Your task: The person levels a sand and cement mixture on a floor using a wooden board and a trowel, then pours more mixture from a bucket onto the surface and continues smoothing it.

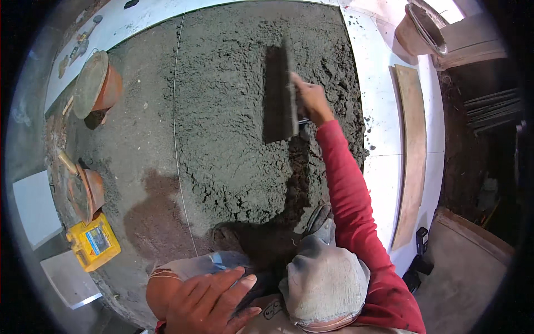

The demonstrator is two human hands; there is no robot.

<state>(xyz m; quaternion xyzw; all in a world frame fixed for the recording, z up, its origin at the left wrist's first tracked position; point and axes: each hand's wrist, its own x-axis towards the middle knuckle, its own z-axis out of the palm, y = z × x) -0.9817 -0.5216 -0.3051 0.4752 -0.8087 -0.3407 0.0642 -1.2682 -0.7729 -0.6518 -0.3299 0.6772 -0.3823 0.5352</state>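
My right hand is closed round the handle of a long rectangular plastering trowel. The blade is tilted steeply over the wet grey mortar, with a dark patch, probably its shadow, along its left side. Whether the blade's lower edge touches the mortar I cannot tell. My left hand is empty, its fingers stretched out and slightly apart, over my bent left leg at the bottom. The mortar is rough and lumpy toward the right and the near edge. A thin taut string runs along its left side.
White tiles border the mortar at right and far side; a wooden board lies on the right ones. Buckets stand at left, near left and far right. A yellow jerrycan and loose tiles lie lower left.
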